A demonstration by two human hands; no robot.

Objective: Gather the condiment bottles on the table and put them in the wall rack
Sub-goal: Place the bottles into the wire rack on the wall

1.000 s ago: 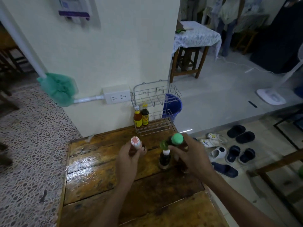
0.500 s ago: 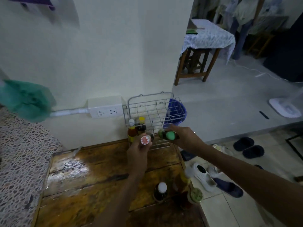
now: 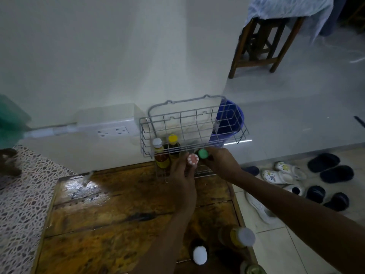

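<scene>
Since a second earlier, both hands had carried bottles from mid-worktop [image 3: 102, 218] to the rack [image 3: 189, 123] at twelve o'clock. Left hand [image 3: 182, 175] fingers clamped the red-capped bottle [image 3: 193, 159], right hand [image 3: 221, 162] the green-capped one [image 3: 203, 153]; three stayed at five o'clock.

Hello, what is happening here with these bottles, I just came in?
A person is putting condiment bottles into the wire wall rack. The left hand holds a red-and-white-capped bottle and the right hand a green-capped bottle, both at the rack's lower shelf. Two bottles already stand there; others wait on the wooden table.
</scene>
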